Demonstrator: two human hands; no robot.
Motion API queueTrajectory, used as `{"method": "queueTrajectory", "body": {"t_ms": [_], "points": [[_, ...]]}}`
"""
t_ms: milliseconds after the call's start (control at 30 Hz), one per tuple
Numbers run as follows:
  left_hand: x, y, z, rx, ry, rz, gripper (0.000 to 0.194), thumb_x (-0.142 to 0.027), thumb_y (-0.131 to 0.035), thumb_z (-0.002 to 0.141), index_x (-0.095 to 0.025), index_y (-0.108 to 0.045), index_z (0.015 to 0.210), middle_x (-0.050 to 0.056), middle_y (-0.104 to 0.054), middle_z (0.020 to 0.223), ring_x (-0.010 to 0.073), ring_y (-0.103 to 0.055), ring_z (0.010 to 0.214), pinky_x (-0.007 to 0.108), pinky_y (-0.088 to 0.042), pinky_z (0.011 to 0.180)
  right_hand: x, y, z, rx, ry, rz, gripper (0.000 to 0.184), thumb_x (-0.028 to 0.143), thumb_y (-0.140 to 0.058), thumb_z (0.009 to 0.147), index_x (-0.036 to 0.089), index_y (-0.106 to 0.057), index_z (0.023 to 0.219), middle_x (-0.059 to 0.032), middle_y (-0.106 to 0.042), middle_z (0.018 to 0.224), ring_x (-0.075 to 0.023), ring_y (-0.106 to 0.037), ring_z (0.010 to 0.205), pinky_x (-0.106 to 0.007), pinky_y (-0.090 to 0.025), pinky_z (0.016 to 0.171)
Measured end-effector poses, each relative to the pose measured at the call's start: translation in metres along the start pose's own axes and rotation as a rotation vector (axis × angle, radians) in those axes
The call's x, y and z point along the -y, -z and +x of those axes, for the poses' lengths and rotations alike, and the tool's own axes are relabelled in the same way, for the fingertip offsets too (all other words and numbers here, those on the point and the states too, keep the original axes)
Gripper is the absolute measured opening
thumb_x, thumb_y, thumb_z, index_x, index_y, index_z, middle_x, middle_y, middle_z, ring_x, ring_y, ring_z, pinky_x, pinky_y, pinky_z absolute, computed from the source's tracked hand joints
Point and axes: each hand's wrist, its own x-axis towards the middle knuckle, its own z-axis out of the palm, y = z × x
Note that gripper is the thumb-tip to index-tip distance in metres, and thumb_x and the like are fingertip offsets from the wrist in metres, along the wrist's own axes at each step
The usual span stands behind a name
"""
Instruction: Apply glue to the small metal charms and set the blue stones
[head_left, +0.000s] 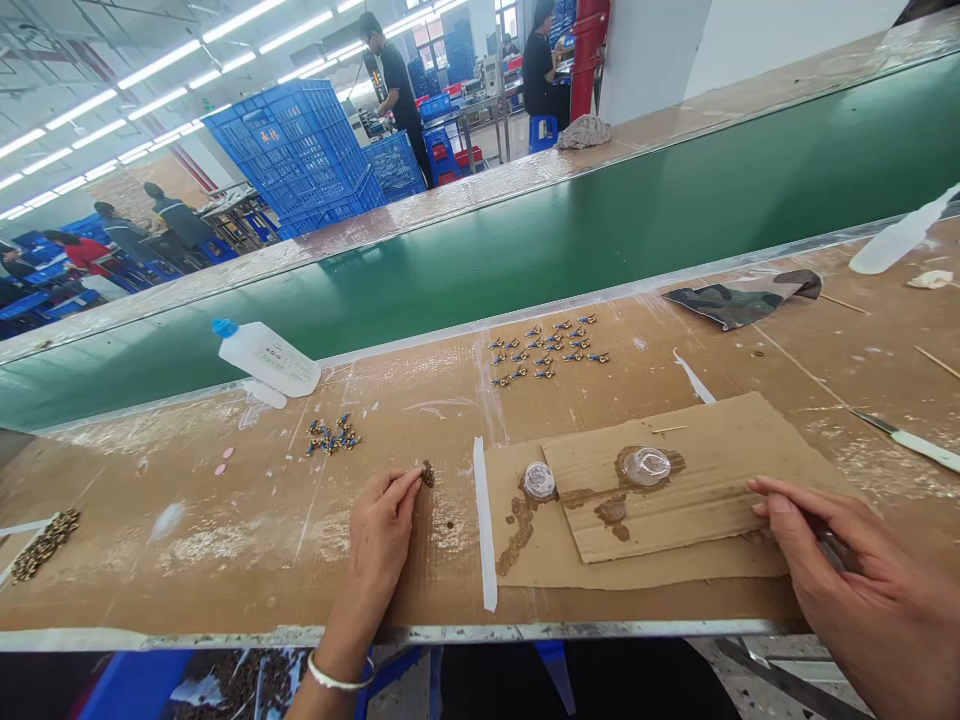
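My left hand (384,525) is closed in a pinch, its fingertips at a small cluster of dark brown bits (427,473); what is between them is too small to name. Over the right edge of the layered cardboard (705,515), my right hand (847,570) has thumb and fingers drawn together; whatever they grip is hidden. On the cardboard are a round clear cap-like dish (538,481) and another clear dish (646,466), with wet brown stains around them. Small blue-and-gold metal parts (551,345) lie in loose rows behind, and more are heaped (334,436) left of my left hand.
A white bottle with a blue cap (270,357) lies by the green conveyor belt (480,260). A brass-coloured pile (45,545) sits far left. To the right are a camouflage cloth (746,299), a knife (911,437) and a translucent bottle (900,235). People work beyond blue crates (292,150).
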Motion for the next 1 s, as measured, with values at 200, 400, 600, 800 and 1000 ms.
{"method": "queueTrajectory", "body": {"t_ms": [200, 400, 600, 800, 1000], "points": [[0.005, 0.002, 0.006, 0.059, -0.037, 0.026, 0.032, -0.035, -0.044, 0.092, -0.019, -0.071, 0.085, 0.006, -0.069, 0.079, 0.0201, -0.063, 0.074, 0.033, -0.05, 0.07, -0.002, -0.001, -0.001, -0.01, -0.005, -0.026, 0.024, 0.041, -0.05, 0.087, 0.023, -0.065, 0.096, 0.0029, -0.066, 0.093, -0.0118, -0.062, 0.083, -0.022, -0.045, 0.078], [-0.003, 0.011, -0.004, 0.087, 0.02, 0.039, 0.029, -0.031, -0.041, 0.092, -0.019, -0.067, 0.084, 0.005, -0.067, 0.078, 0.0197, -0.061, 0.072, 0.033, -0.048, 0.067, -0.001, 0.0, -0.001, -0.002, -0.038, -0.02, 0.024, 0.041, -0.05, 0.087, 0.024, -0.065, 0.092, 0.0031, -0.066, 0.092, -0.0123, -0.062, 0.084, -0.023, -0.046, 0.078], [-0.034, 0.027, -0.032, 0.204, 0.099, -0.143, 0.027, -0.034, -0.044, 0.092, -0.022, -0.064, 0.077, 0.001, -0.065, 0.072, 0.0156, -0.062, 0.068, 0.027, -0.049, 0.061, 0.0, -0.001, -0.001, 0.013, -0.049, 0.005, 0.024, 0.041, -0.05, 0.087, 0.023, -0.065, 0.093, 0.0024, -0.065, 0.092, -0.0126, -0.062, 0.083, -0.024, -0.045, 0.079], [-0.043, 0.027, -0.044, 0.155, 0.154, -0.199, 0.025, -0.034, -0.05, 0.089, -0.023, -0.069, 0.077, 0.001, -0.067, 0.073, 0.0171, -0.064, 0.07, 0.031, -0.051, 0.064, -0.002, 0.0, -0.001, -0.002, -0.012, -0.002, 0.023, 0.039, -0.05, 0.087, 0.022, -0.065, 0.094, 0.0015, -0.066, 0.091, -0.0112, -0.062, 0.082, -0.022, -0.045, 0.079], [-0.037, 0.025, -0.044, 0.12, 0.17, -0.229, 0.026, -0.035, -0.05, 0.09, -0.023, -0.072, 0.082, 0.002, -0.067, 0.074, 0.0163, -0.064, 0.07, 0.029, -0.053, 0.063, -0.004, -0.001, -0.002, -0.021, 0.015, -0.016, 0.02, 0.036, -0.052, 0.087, 0.022, -0.066, 0.093, 0.0019, -0.066, 0.092, -0.0103, -0.062, 0.085, -0.019, -0.045, 0.08]]}}
